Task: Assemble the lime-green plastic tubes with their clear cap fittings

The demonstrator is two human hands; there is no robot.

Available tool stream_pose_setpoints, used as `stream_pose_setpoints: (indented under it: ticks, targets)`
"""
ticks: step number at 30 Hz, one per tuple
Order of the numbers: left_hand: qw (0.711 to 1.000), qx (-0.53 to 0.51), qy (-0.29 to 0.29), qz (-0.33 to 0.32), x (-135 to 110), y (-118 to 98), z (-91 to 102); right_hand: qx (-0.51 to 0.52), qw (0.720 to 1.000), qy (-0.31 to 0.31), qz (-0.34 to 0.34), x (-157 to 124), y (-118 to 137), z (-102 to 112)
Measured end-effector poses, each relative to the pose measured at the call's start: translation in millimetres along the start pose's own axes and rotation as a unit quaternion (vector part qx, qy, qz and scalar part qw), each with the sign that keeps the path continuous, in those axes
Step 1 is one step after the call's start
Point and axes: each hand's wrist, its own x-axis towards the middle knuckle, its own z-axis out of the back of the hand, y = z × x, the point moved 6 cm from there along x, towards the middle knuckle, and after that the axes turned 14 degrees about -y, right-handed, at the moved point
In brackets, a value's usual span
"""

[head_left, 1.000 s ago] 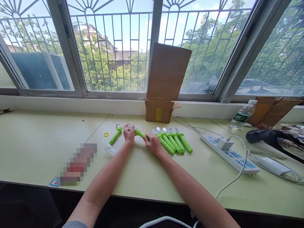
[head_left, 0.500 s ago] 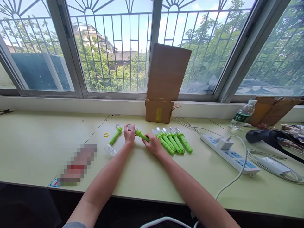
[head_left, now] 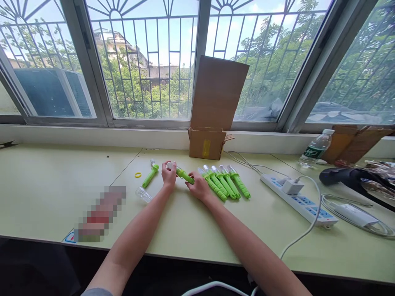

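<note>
Both hands hold one green stick with a clear cap (head_left: 184, 175), slanted above the table. My left hand (head_left: 169, 176) is closed around its clear upper end. The lower green end sits in the fingers of my right hand (head_left: 199, 187). To the left lies another green stick (head_left: 150, 176) with a narrow clear tip. Below that stick, a loose clear cap (head_left: 144, 194) rests near my left forearm, and a yellow ring (head_left: 138, 174) is further left. Beside my right hand, several green sticks with clear caps (head_left: 235, 181) lie in a row.
An open cardboard box (head_left: 205, 144) stands against the window ledge. At right are a power strip (head_left: 299, 201) with a white plug and cables, a water bottle (head_left: 316, 149), a black curved object (head_left: 348, 176) and a coiled cable (head_left: 358, 216). A blurred patch (head_left: 100, 213) covers something at left.
The held stick has turned slightly in my hands, and my left fingers have shifted a little on its clear end. The other things stay where they were.
</note>
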Motion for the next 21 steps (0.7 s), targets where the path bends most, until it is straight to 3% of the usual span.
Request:
stream_pose_setpoints:
  ticks: [7,13,21]
  targets:
    - [1.000,0.007,-0.008,0.002,2.9,1.6,1.4,-0.050,0.999,-0.004,0.013,-2.5,4.7,4.1]
    - [1.000,0.003,-0.023,-0.008,4.9,2.2,2.4,-0.106,0.992,0.048,0.037,-4.8,13.8,3.7]
    - [1.000,0.002,-0.011,-0.016,5.7,3.0,0.7,-0.119,0.989,0.082,-0.001,-5.2,10.7,-2.1]
